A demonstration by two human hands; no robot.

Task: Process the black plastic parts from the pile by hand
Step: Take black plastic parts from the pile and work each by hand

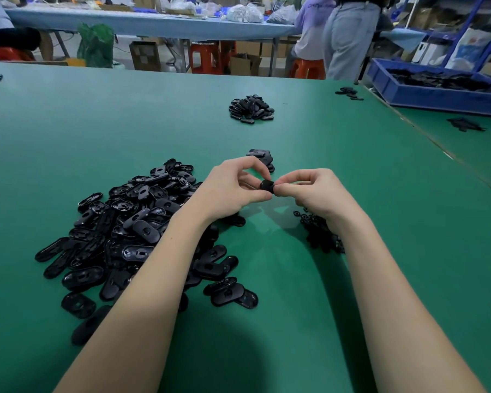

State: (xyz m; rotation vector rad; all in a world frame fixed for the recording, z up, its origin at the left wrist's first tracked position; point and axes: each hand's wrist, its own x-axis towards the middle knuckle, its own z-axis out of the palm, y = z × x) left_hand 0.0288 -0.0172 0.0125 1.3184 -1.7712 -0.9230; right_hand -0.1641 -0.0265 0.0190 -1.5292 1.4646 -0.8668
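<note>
A big pile of black oval plastic parts (131, 231) lies on the green table (97, 123) at my left. Above the table's middle, my left hand (233, 191) and my right hand (312, 191) meet, and both pinch one small black part (267, 186) between thumb and fingertips. Most of that part is hidden by my fingers. Just behind my hands sits a small stack of oval parts (261, 157). A heap of small black pieces (321, 234) lies under my right wrist, partly covered by it.
Another pile of oval parts (251, 109) lies farther back in the middle, with a few more parts (349, 93) at the back right. A blue bin (437, 89) of black parts stands at the far right. People and orange stools (204, 56) are beyond the table.
</note>
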